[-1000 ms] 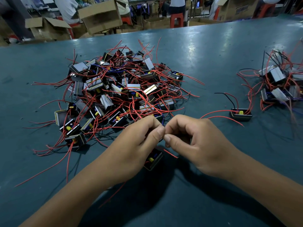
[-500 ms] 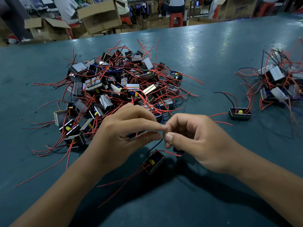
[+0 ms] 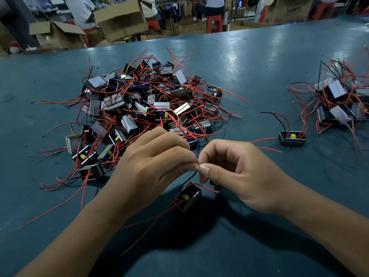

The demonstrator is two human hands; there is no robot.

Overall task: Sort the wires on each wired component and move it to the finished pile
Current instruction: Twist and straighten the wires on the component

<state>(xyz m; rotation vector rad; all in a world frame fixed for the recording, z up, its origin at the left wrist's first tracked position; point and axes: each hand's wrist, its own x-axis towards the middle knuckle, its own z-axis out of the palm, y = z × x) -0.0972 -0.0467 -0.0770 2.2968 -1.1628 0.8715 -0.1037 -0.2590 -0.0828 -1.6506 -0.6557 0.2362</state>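
Now the left hand (image 3: 151, 168) and right hand (image 3: 235, 172) pinch one black wire (image 3: 192, 175) together; the component (image 3: 187, 197) lies on the table (image 3: 259, 66) directly below, finished pile (image 3: 339, 104) rightward, nearer the right hand.

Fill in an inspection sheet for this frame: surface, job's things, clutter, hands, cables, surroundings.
Surface: dark teal table, worn and scuffed.
Job's things: large unsorted pile left of centre; smaller pile at far right; single component lying apart beside it; component in work below the hands.
Clutter: nothing seen beyond small specks on the table.
Hands: left hand and right hand meet fingertip to fingertip, both pinching a black wire that rises from the component in work.
Cables: red leads trail loose from the piles and from the component in work.
Surroundings: cardboard boxes, red stools, seated people beyond the table.
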